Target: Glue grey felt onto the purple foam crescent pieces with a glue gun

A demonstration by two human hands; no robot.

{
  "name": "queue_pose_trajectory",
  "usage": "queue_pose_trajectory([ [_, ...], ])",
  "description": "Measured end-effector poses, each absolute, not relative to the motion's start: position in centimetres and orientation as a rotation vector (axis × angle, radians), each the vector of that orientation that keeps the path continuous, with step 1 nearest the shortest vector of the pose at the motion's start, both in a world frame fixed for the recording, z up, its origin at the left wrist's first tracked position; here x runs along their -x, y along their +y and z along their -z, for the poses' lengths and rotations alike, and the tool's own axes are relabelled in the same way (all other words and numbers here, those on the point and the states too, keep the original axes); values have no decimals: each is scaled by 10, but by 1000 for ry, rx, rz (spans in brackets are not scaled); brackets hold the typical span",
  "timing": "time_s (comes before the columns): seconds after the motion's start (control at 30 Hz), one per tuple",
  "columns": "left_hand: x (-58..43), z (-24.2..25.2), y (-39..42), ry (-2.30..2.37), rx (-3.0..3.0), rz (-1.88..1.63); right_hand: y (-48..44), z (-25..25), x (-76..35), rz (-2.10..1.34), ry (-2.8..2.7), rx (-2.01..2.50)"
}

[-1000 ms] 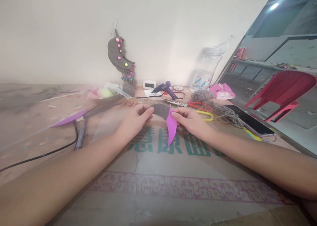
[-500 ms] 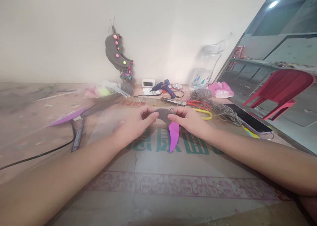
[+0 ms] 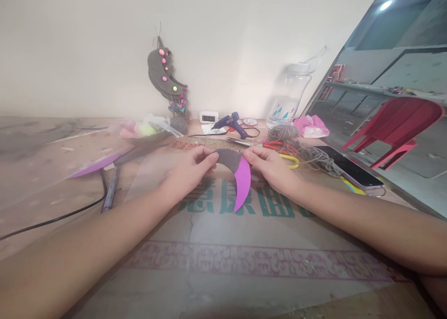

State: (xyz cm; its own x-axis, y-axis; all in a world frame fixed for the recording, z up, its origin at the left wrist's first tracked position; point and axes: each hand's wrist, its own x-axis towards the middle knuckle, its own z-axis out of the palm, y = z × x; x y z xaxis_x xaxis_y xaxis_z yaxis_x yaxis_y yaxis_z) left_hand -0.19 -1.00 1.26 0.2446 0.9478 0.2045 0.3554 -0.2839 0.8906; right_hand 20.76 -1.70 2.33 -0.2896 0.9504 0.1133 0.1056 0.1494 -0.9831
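Note:
Between my hands, above the table, is a purple crescent [image 3: 243,181] partly wrapped in grey yarn [image 3: 228,158]. Its bare purple tip points down toward me. My left hand [image 3: 202,163] pinches the wrapped end between thumb and fingers. At the border of the yarn and the bare purple part, my right hand [image 3: 261,160] is closed with thumb against fingers; the strand there is too small to make out clearly. Just beyond my right hand lie scissors with yellow handles [image 3: 289,161] and a loose tangle of grey yarn [image 3: 319,159].
A blue glue gun [image 3: 237,125], a white digital clock [image 3: 209,117] and a clear bottle [image 3: 289,95] stand along the wall. A decorated grey crescent [image 3: 162,72] hangs there. On the right lies a phone [image 3: 352,167]; on the left, a marker [image 3: 110,193] and a black cable [image 3: 59,220].
The crescent has turned and shifted slightly left, so more of its wrapped part shows. My right thumb has moved from the wrapped face to the yarn's border.

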Motion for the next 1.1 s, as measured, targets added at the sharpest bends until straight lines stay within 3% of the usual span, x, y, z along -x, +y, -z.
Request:
queue_pose_trajectory([
  [0.5, 1, -16, -11, 1168, -1811, -994, -16, -22, -209, -1075, -1609, 1101],
  [0.77, 1, -14, -10, 1183, -1782, -999, -14, -20, -210, -1244, -1621, 1079],
  [1.1, 4, -10, -5, 1173, -1708, -1112, -17, -24, -207, -1195, -1642, 1125],
])
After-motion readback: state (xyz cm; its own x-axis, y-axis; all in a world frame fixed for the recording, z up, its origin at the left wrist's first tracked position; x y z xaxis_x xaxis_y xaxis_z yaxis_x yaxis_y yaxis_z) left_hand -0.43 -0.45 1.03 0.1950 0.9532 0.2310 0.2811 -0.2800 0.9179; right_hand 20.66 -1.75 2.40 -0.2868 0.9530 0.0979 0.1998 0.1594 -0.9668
